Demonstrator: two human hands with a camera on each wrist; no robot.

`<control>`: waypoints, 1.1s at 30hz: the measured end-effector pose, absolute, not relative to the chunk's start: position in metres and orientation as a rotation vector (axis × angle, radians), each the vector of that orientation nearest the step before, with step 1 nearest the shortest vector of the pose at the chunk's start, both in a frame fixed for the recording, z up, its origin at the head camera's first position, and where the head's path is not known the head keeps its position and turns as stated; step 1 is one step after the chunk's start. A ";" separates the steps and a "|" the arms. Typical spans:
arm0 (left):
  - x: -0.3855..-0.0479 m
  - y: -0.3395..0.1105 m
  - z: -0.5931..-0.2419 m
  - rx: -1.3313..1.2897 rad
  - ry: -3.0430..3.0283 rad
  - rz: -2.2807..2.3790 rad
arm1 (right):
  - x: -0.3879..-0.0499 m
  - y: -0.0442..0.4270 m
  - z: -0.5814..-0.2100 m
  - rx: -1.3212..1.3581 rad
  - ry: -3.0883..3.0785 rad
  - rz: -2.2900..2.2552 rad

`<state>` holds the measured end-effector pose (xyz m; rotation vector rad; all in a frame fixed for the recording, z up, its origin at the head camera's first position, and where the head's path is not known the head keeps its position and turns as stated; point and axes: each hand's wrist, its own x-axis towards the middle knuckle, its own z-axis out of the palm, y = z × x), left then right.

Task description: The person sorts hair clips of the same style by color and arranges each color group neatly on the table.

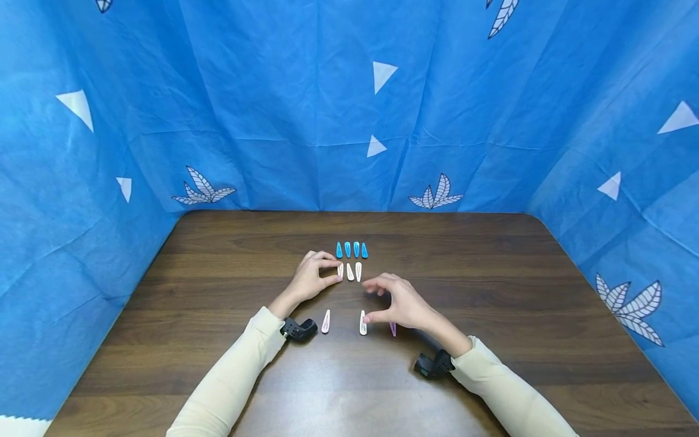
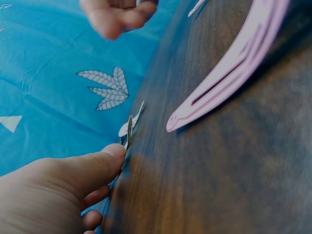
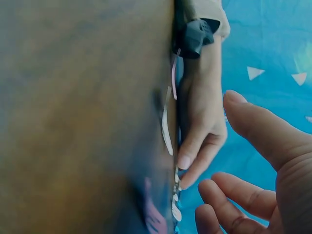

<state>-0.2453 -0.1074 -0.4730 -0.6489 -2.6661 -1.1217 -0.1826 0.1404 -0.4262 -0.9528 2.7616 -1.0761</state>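
Note:
My left hand (image 1: 310,279) pinches a white snap hair clip (image 1: 340,271) by its ends between thumb and forefinger, at the left of a short row. Beside it lie two more white clips, a middle one (image 1: 350,272) and a right one (image 1: 358,271). Over the table to the right, my right hand (image 1: 403,303) holds nothing, its thumb and fingers spread apart. Below its thumb is a loose white clip (image 1: 363,328), and a purple clip (image 1: 393,329) is partly hidden under the hand. A pink clip (image 2: 229,73) looms close in the left wrist view.
Several blue hair clips (image 1: 347,249) form a row just behind the white ones. The brown wooden table (image 1: 464,255) is bordered at the back and sides by a blue patterned cloth (image 1: 306,109). Each wrist wears a small black camera (image 1: 299,329).

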 end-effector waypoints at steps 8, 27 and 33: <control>-0.245 -0.107 -0.475 -0.645 -2.672 -1.134 | -0.173 0.139 -0.433 -0.993 2.726 -1.013; -0.244 -0.108 -0.473 -0.645 -2.681 -1.134 | -0.170 0.135 -0.444 -0.976 2.864 -0.809; -0.245 -0.109 -0.473 -0.641 -2.690 -1.129 | -0.169 0.133 -0.444 -0.985 2.892 -0.756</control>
